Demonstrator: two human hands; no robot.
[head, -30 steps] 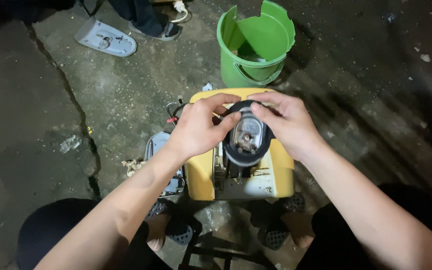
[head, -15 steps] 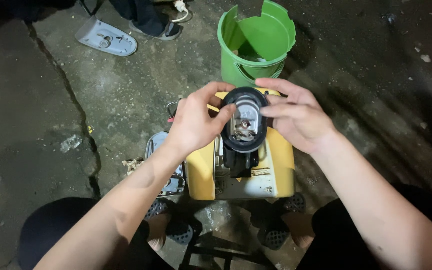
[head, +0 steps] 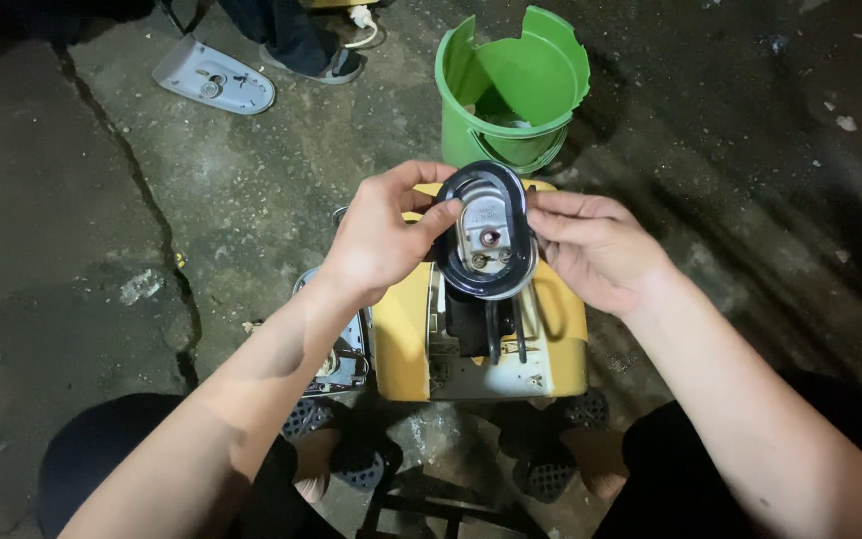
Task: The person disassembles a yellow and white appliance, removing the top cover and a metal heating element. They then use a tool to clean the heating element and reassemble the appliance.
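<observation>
Cracked dark concrete floor [head: 102, 250] forms the work surface. An oval black-rimmed metal heating plate [head: 489, 240] is gripped by its rim between the left hand [head: 381, 240] and right hand [head: 601, 250], above a yellow plastic appliance housing [head: 401, 339]. A broken green plastic bucket [head: 516, 90] is placed just beyond.

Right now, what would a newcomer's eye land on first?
Centre frame, the left hand and right hand pinch a dark oval ring with a metal plate inside it, held up above a yellow appliance housing that sits open on the ground. Just behind it stands a bright green plastic bucket with a broken, jagged rim. A pale flat cover lies top left on the cracked concrete floor.
</observation>
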